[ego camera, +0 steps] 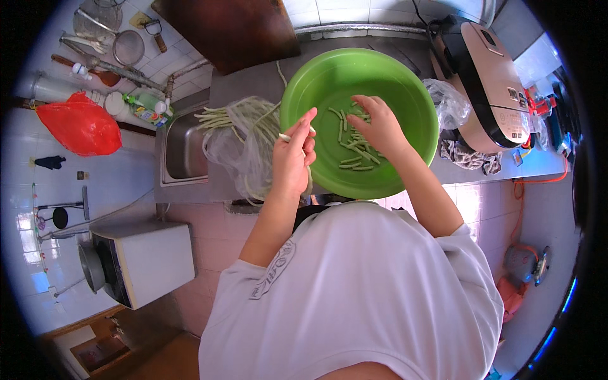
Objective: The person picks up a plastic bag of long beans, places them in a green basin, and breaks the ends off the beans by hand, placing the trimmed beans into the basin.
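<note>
My left hand (pixel 293 159) is closed around a long pale green bean (pixel 285 137), at the left rim of a green plastic basin (pixel 327 175). The bean's ends poke out between the fingers, and a length hangs below the palm. Over the inside of the basin, my right hand (pixel 377 123) has its thumb and fingers apart, with nothing visible between them. Short snapped bean pieces (pixel 363 149) lie on the basin's floor, some hidden under that hand. To the left, a bundle of whole long beans (pixel 259 116) lies partly inside a clear plastic bag (pixel 237 159).
A stainless steel sink (pixel 186 152) is set into the counter at left. On the right stand a rice cooker (pixel 489 85), a crumpled clear bag (pixel 449 104) and a patterned cloth (pixel 468 154). Behind the counter leans a dark wooden board (pixel 228 33). A red bag (pixel 80 126) hangs far left.
</note>
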A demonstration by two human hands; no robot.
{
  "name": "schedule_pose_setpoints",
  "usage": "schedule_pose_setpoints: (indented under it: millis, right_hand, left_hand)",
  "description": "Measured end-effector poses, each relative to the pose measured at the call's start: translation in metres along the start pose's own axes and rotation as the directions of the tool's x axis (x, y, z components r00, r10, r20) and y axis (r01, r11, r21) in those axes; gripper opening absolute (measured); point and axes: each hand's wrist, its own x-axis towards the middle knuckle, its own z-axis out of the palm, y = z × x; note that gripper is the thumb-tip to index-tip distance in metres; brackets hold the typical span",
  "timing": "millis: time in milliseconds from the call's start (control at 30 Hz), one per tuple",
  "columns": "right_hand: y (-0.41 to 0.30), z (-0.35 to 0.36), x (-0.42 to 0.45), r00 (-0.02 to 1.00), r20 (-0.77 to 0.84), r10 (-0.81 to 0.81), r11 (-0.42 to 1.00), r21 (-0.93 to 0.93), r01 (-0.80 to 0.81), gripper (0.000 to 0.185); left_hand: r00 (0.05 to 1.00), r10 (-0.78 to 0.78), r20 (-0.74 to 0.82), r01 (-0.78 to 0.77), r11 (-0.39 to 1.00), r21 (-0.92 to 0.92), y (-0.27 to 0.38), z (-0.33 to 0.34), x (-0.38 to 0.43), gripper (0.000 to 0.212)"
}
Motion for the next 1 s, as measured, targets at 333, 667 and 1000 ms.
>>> schedule_pose_setpoints:
  millis: [333, 667, 1000]
  right_hand:
    - [-0.082, 0.022, -0.022, 0.812, 0.582, -0.036, 0.44, 0.739, -0.51, 0.017]
    - [-0.096, 0.036, -0.068, 0.687, 0.526, -0.501, 0.865, 0.296, 0.405, 0.018]
    - [-0.101, 0.047, -0.065, 0.892, 0.371, -0.26, 0.939, 0.312, 0.145, 0.025]
  left_hand:
    - [0.997, 0.026, 0.071, -0.038, 0.983, 0.18, 0.011, -0.022, -0.028, 0.039]
    - [0.992, 0.125, -0.027, -0.116, 0.798, -0.592, 0.052, -0.13, -0.025, 0.037]
    - [0.99, 0.062, 0.13, 0.069, 0.589, -0.806, 0.058, -0.119, -0.006, 0.036]
